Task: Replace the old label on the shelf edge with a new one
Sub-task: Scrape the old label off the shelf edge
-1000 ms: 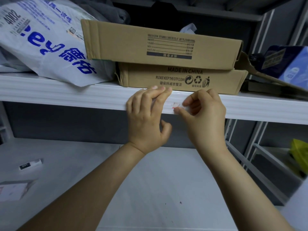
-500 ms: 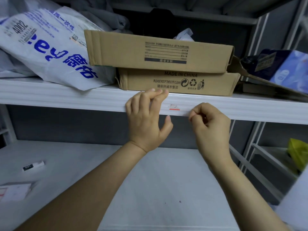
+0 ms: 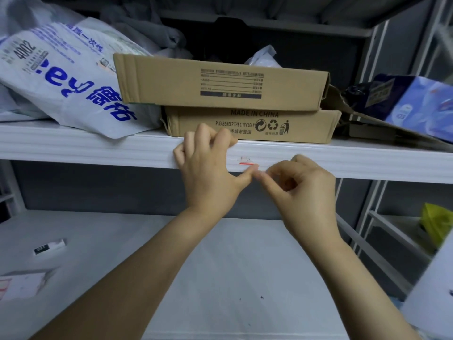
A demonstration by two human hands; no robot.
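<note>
Remnants of the old label (image 3: 246, 161) — a small white scrap with a red stripe along its bottom — are seen on the white ribbed shelf edge (image 3: 98, 153), just below the lower of two flat brown cardboard boxes (image 3: 245, 126). The left hand (image 3: 208, 173) is set at 9 o'clock of the scrap. Its fingers (image 3: 215, 137) are bent and hooked over the top lip of the shelf edge, apparently to steady the arm, and the thumb is stretched toward 3 o'clock beneath the scrap.

The right hand (image 3: 304, 195) is held at about 5 o'clock of the scrap, just under the edge, with fingers curled and thumb and forefinger tips brought together beside the left thumb tip. Whether a peeled sliver is pinched there cannot be told, as that spot is blurred.

Removal is judged only partly done — paper is left on the edge, so more picking at a corner would be needed before a new label is applied. At 7 o'clock, on the lower white shelf (image 3: 220, 266), a small white-and-black strip (image 3: 50, 246) is laid, perhaps as the replacement, though this cannot be confirmed.
</note>
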